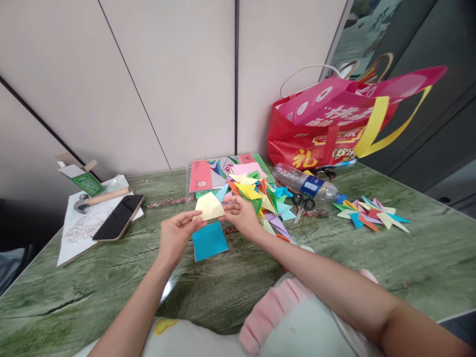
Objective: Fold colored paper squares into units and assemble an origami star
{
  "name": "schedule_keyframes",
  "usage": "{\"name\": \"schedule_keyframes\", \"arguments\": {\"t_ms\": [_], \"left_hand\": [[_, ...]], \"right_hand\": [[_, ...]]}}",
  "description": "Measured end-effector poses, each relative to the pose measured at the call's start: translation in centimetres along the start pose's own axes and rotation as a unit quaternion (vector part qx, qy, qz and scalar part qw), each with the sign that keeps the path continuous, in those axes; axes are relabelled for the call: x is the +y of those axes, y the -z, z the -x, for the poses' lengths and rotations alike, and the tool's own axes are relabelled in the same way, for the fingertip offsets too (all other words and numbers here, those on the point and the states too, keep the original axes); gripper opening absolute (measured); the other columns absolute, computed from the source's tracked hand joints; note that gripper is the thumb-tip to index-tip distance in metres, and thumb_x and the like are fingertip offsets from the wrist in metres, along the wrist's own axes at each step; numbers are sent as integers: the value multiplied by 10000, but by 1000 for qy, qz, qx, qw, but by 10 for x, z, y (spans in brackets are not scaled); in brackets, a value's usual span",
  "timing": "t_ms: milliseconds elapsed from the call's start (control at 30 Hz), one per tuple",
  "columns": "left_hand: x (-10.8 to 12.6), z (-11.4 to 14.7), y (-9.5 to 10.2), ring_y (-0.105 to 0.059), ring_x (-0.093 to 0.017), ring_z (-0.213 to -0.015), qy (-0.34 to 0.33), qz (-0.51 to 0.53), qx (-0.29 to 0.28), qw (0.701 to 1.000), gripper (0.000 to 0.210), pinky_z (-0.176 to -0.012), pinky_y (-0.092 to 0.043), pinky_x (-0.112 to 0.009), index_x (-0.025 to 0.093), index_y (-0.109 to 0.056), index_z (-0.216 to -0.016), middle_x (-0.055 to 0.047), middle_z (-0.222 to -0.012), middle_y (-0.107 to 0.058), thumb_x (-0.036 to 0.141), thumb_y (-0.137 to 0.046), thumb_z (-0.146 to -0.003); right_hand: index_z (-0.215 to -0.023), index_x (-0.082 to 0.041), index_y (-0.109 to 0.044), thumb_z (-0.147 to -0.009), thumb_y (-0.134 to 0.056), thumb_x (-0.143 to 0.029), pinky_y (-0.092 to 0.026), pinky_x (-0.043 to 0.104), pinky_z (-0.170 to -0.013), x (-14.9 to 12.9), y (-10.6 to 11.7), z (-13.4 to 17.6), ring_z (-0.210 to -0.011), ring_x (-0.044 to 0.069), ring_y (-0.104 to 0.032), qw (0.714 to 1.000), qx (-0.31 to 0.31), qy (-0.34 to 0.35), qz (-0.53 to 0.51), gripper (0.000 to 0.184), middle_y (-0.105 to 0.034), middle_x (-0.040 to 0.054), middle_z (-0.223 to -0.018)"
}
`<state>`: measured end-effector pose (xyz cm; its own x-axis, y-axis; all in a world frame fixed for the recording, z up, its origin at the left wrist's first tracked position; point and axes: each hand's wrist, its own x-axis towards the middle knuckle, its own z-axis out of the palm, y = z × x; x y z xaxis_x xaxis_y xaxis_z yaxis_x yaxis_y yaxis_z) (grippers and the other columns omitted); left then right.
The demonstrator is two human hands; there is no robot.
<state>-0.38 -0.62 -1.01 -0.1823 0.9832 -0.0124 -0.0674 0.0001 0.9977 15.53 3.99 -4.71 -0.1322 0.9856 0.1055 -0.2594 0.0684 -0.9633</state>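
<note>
A pale yellow sheet of folded paper [208, 206] is held up in front of me, its top corners slanted in. My left hand [178, 228] pinches its left edge between thumb and fingers. On its right edge my right hand [240, 214] is closed in the same way. Below the paper, a blue square of paper [210, 242] lies flat on the table. Just beyond my right hand spreads a heap of folded paper pieces [249, 191] in many colours. Black-handled scissors [303, 204] lie to the right of that heap.
A phone [118, 218], a hammer [106, 196] and clear beads [85, 224] rest on white paper at left, near a green box [84, 179]. Packs of coloured paper [203, 176] lie behind. Rightward are a plastic bottle [308, 184], a red bag [320, 129] and more folded pieces [374, 214].
</note>
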Motion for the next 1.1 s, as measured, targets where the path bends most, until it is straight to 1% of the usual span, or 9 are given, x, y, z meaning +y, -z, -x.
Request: {"name": "schedule_keyframes", "arguments": {"t_ms": [200,300,400,500,633,733,867,1000,1100], "left_hand": [[5,-1,4,-672,-216,-667,-11,-18,15,1000,359,-702,-539,-332,101,-670,-818,-75,-727,-717,247,-768,-505],[4,1,3,-668,-210,-658,16,-28,-39,999,464,-688,-544,-342,103,-660,-910,-70,-729,-716,249,-773,-484],[3,3,0,-665,-199,-642,59,-41,-111,991,673,-674,-544,-358,130,-552,-1131,-48,-714,-716,227,-759,-498],[4,6,-3,-667,-207,-630,90,-56,-149,983,795,-661,-543,-385,152,-424,-1253,-40,-695,-712,190,-735,-521],[5,5,-3,-667,-212,-609,97,-65,-145,982,825,-633,-545,-370,158,-404,-1265,-43,-700,-709,175,-738,-510],[7,4,-2,-660,-190,-598,82,-60,-110,989,806,-625,-545,-336,142,-432,-1234,-46,-738,-712,169,-751,-495],[6,2,1,-656,-167,-605,62,-28,-68,995,692,-640,-541,-306,126,-487,-1163,-28,-703,-707,196,-752,-527],[0,0,3,-657,-167,-599,93,-8,-58,994,471,-643,-545,-305,112,-594,-978,-54,-688,-708,220,-750,-547],[-4,0,4,-661,-181,-605,112,-7,-75,991,339,-654,-546,-315,108,-645,-847,-76,-694,-709,245,-746,-553]], "right_hand": [[-847,-155,-493,-619,-493,-97,-532,269,-629,6,7,-4,-608,99,-610,1000,10,25,14,235,-599,0,-730],[-881,-153,-514,-707,-493,-186,-524,291,-678,3,6,-3,-702,118,-610,999,26,35,29,178,-613,33,-792],[-907,-167,-542,-743,-523,-279,-494,321,-775,-1,3,0,-846,151,-599,994,26,60,86,199,-627,65,-913],[-923,-170,-569,-724,-564,-288,-470,329,-819,-3,1,4,-897,167,-593,989,-13,78,123,232,-628,78,-968],[-948,-166,-589,-677,-601,-250,-484,316,-767,-3,0,9,-891,179,-600,982,-104,75,137,284,-643,69,-940],[-896,-157,-610,-648,-611,-223,-483,299,-721,-5,0,10,-847,175,-605,983,-108,63,135,257,-651,54,-894],[-789,-158,-610,-645,-616,-248,-473,251,-604,-5,0,11,-674,137,-600,991,-92,34,96,170,-644,18,-757],[-795,-165,-603,-652,-616,-262,-456,227,-564,-4,0,11,-632,122,-586,993,-86,28,72,173,-637,12,-739],[-847,-173,-611,-665,-600,-261,-464,237,-588,-5,0,11,-677,132,-595,993,-79,35,80,202,-646,19,-784]]}}
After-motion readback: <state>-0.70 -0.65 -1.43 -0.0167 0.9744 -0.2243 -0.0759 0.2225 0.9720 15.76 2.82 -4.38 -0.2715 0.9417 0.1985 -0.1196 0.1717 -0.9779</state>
